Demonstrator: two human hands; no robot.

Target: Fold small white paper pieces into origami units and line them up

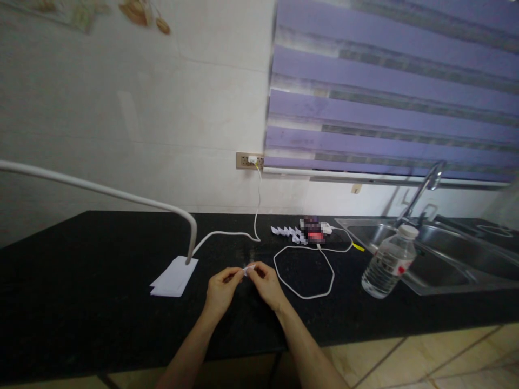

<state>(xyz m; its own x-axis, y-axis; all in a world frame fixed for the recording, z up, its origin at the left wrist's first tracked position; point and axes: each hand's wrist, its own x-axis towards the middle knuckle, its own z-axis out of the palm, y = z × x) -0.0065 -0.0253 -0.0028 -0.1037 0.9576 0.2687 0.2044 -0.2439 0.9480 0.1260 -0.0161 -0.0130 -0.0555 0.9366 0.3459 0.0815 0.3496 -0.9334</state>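
Between my two hands is a small piece of white paper, mostly covered by the fingers. My left hand pinches its left end, and my right hand grips the other end with thumb and fingers. Both hands are just above the black countertop. To the left of them lies a short stack of white paper sheets, slightly fanned. Farther back, right of centre, sits a row of small folded white paper pieces.
A white cable loops on the counter to the right, beside a blurred-out device. A clear water bottle stands before the steel sink. A thick white flexible stalk crosses the left side and meets the paper stack.
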